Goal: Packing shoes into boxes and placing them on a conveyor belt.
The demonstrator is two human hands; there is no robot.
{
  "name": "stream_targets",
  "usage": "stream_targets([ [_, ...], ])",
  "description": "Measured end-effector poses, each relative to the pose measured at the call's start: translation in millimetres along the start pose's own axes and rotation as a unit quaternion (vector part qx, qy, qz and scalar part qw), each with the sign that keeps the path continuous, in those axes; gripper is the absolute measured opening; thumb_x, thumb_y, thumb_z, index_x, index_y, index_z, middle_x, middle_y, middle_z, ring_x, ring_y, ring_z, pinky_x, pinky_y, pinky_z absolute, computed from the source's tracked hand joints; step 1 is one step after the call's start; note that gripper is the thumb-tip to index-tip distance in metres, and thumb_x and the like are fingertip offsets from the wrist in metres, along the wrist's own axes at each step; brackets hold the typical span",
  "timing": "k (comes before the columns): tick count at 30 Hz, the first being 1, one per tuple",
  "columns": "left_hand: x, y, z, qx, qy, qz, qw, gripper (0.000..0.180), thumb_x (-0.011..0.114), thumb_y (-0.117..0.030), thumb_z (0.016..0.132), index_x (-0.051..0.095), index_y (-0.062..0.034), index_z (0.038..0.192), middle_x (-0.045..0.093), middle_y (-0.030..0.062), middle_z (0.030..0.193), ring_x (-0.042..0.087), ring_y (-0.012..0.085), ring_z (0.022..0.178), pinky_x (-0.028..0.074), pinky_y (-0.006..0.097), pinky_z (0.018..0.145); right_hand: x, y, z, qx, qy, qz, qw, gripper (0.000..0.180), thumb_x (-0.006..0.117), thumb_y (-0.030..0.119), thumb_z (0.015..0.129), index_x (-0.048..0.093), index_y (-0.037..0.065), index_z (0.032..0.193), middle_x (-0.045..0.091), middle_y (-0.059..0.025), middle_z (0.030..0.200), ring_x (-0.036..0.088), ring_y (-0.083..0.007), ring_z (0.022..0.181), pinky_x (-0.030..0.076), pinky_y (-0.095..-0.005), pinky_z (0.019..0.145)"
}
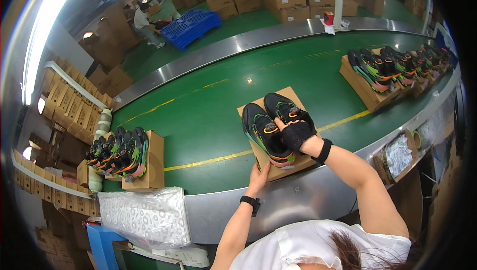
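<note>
Shoebox (276,163) w/ black sneakers (271,133) sits at conveyor belt (198,116) near edge. Left hand (259,174) grips box's near edge; gloved right hand (296,134) presses flat on the sneakers. Risk: box slides off the edge if pulled unevenly.

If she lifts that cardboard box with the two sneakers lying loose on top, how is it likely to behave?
The cardboard box probably stays stiff and light; its edges look crisp. The sneakers merely rest on top, so tilting could slide them off. The left hand grips only the near edge, while the gloved right hand steadies the shoes.
</note>
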State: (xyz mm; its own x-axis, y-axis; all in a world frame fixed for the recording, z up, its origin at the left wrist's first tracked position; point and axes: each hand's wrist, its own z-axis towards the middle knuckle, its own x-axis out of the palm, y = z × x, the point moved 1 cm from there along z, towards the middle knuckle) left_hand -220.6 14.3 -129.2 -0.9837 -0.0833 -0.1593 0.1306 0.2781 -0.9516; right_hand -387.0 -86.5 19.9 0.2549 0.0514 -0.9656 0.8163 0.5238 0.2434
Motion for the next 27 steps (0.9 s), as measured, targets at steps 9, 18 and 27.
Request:
stream_targets([
  [9, -86.8, 14.0, 42.6, -0.004, -0.061, -0.04, 0.997, 0.051, 0.063, -0.037, 0.073, 0.051, 0.0056, 0.098, 0.058, 0.0121, 0.076, 0.056, 0.0173, 0.057, 0.044, 0.029, 0.046, -39.4, 5.8, -125.1, -0.075, 0.018, 0.379, 0.922, 0.039, 0.059, 0.017, 0.077, 0.05, 0.001, 0.111, 0.053, -0.013, 0.113, 0.051, -0.0234, 0.102, 0.04, -0.0329, 0.089],
  [18, -34.6, -162.6, 18.3, 0.092, 0.01, 0.172, 0.981, 0.043, 0.06, -0.035, 0.075, 0.051, 0.0013, 0.097, 0.056, 0.0137, 0.086, 0.056, 0.0194, 0.065, 0.045, 0.032, 0.051, -11.9, -8.2, -199.7, -0.157, 0.264, 0.148, 0.94, 0.034, 0.055, 0.017, 0.067, 0.054, 0.013, 0.102, 0.059, -0.012, 0.075, 0.059, -0.0284, 0.073, 0.045, -0.0367, 0.064],
  [27, 82.5, -182.0, -30.1, 0.437, 0.053, 0.531, 0.724, 0.036, 0.051, -0.029, 0.081, 0.052, -0.0175, 0.115, 0.032, 0.0119, 0.132, 0.022, 0.0367, 0.124, 0.017, 0.062, 0.092, -6.4, -60.3, -69.2, 0.219, -0.135, 0.11, 0.96, 0.041, 0.05, 0.023, 0.077, 0.047, 0.025, 0.117, 0.014, -0.0183, 0.136, 0.04, -0.0392, 0.107, 0.035, -0.0454, 0.091],
])
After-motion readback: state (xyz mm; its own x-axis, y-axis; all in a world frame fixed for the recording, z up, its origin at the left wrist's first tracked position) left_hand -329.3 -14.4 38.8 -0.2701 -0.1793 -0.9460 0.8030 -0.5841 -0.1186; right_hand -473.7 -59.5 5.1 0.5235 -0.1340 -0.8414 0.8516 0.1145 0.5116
